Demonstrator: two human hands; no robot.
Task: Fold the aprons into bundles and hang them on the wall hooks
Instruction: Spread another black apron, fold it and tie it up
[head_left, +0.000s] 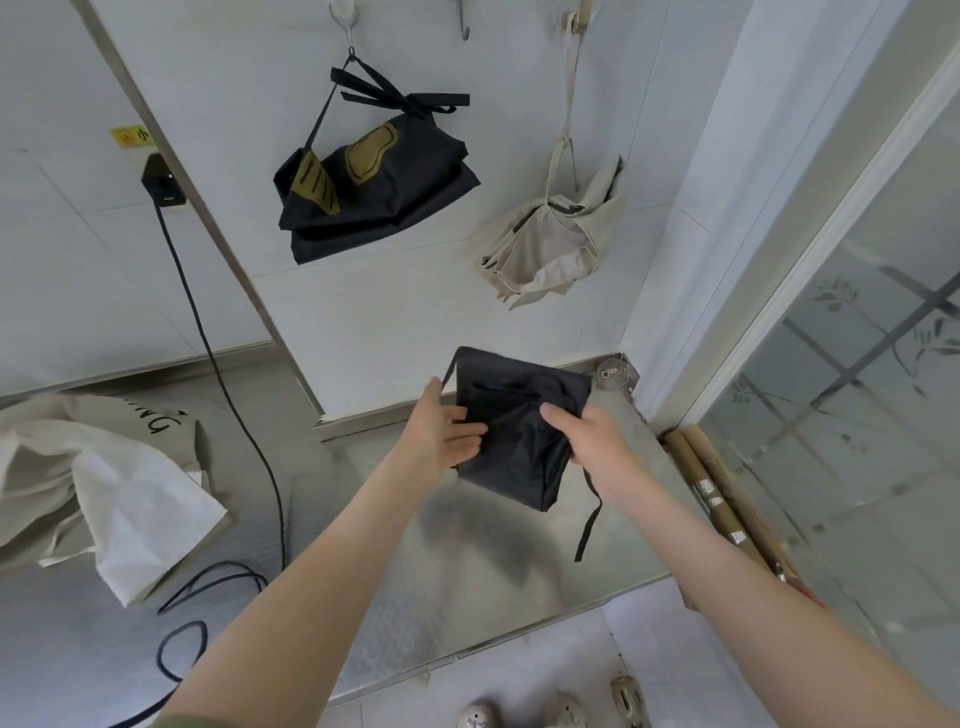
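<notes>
A folded black apron (514, 415) is held above the steel counter (467, 582), a black strap dangling below it. My left hand (441, 436) supports its left edge with straight fingers, a thin strap running up past the thumb. My right hand (587, 441) grips its right side, thumb on top. On the wall a black apron bundle with gold print (374, 192) hangs from a hook (345, 21). To its right a beige apron bundle (550, 239) hangs from another hook (579, 18). Between them is a bare hook (464, 23).
A loose beige apron (104, 483) lies crumpled on the counter at the left. A black cable (228, 405) runs from a wall plug down across the counter. Cardboard tubes (722, 493) lean at the right beside a glass door. Shoes show on the floor below.
</notes>
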